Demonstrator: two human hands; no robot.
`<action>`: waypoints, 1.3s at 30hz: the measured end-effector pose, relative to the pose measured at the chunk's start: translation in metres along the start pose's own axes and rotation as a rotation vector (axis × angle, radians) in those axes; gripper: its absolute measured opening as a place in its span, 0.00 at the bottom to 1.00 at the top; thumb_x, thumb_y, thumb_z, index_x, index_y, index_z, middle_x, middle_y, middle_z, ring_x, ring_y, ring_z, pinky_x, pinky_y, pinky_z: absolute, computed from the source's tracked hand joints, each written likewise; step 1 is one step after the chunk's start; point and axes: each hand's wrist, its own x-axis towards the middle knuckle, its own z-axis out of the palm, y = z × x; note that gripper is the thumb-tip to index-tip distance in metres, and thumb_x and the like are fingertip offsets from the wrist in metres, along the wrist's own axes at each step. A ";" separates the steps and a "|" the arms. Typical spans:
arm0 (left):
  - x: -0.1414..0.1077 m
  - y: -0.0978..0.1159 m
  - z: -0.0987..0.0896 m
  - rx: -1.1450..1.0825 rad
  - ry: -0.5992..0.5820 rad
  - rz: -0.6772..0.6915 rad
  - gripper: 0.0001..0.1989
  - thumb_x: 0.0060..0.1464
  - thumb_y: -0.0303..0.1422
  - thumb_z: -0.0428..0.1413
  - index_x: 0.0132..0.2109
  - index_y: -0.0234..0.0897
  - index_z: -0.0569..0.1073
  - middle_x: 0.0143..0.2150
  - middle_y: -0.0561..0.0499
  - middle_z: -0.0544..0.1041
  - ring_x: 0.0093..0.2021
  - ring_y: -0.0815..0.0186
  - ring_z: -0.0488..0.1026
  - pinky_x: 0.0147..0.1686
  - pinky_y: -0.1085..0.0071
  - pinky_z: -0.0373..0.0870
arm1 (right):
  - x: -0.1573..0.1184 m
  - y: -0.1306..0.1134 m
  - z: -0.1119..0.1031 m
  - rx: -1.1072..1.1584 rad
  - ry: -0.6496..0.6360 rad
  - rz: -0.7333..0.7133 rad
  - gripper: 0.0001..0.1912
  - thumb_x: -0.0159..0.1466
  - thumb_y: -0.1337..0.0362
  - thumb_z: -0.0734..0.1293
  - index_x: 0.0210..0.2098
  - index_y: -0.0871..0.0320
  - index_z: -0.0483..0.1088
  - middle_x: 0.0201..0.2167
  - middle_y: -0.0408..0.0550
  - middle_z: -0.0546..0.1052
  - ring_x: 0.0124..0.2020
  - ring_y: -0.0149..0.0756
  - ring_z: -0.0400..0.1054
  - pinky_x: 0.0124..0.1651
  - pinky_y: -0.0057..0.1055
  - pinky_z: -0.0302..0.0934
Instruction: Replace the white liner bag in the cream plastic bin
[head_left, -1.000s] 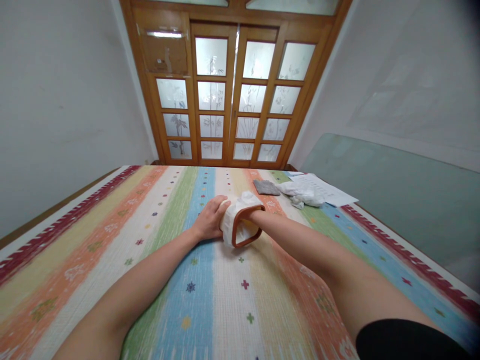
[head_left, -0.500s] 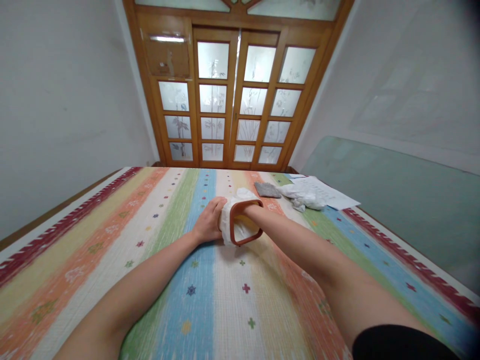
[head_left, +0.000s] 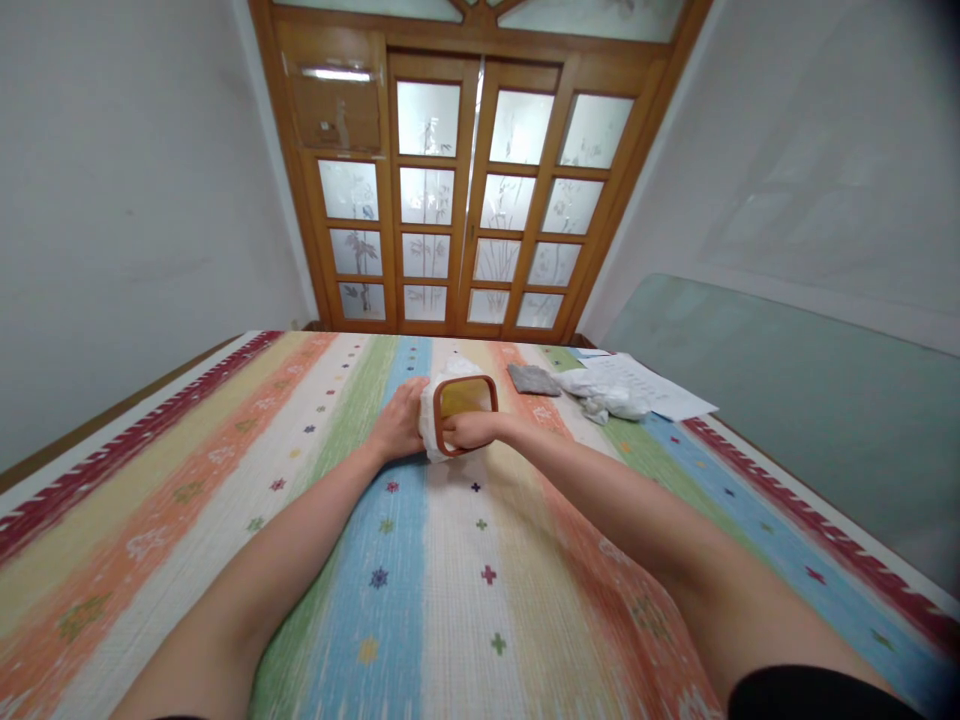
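Note:
A small container with a rounded square, reddish-brown rim lies on its side over the striped cloth, its opening facing me. White crumpled material wraps its outside, and the inside looks yellowish. My left hand is closed around the container's left side. At the lower part of the opening is my right hand, its fingertips inside and hidden; what they hold, if anything, cannot be made out.
Right of the container lie a grey folded cloth, a crumpled white bag and printed paper sheets. The striped cloth covers the table. A pale green board stands along the right side.
The container has shifted slightly left and away with my left hand. My right hand has drawn partly out of it and lower, so more of the hand and the inside shows.

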 end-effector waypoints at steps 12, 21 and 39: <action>-0.003 -0.006 -0.004 -0.023 0.028 -0.050 0.55 0.44 0.45 0.71 0.73 0.37 0.55 0.69 0.33 0.65 0.71 0.40 0.64 0.70 0.39 0.64 | 0.016 -0.004 0.002 0.064 0.030 -0.051 0.16 0.69 0.69 0.62 0.50 0.63 0.78 0.50 0.57 0.82 0.46 0.42 0.77 0.52 0.33 0.68; 0.000 -0.008 -0.002 -0.071 0.042 -0.077 0.55 0.45 0.47 0.71 0.73 0.34 0.56 0.69 0.32 0.64 0.70 0.40 0.63 0.70 0.39 0.63 | -0.001 -0.010 -0.011 -0.043 0.146 -0.044 0.18 0.75 0.63 0.57 0.51 0.65 0.77 0.53 0.60 0.80 0.49 0.45 0.75 0.53 0.34 0.64; -0.001 0.007 -0.012 -0.096 0.053 -0.097 0.53 0.48 0.46 0.70 0.74 0.43 0.53 0.70 0.38 0.65 0.70 0.45 0.64 0.70 0.44 0.64 | -0.024 -0.013 0.007 -0.229 0.091 -0.112 0.24 0.69 0.52 0.68 0.59 0.59 0.73 0.58 0.61 0.78 0.53 0.52 0.77 0.52 0.37 0.67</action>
